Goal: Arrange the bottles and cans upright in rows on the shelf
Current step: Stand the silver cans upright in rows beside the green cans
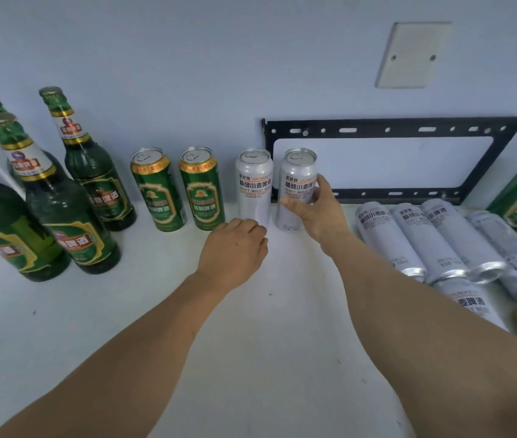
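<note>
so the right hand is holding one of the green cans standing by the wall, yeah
Not quite. In the head view the right hand grips a white can standing by the wall, not a green one. The two green cans stand untouched further left.

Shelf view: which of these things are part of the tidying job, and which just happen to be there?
Part of the job:
green bottles
green cans
white cans standing
white cans lying down
shelf

Just there:
black metal bracket
blank wall plate
</note>
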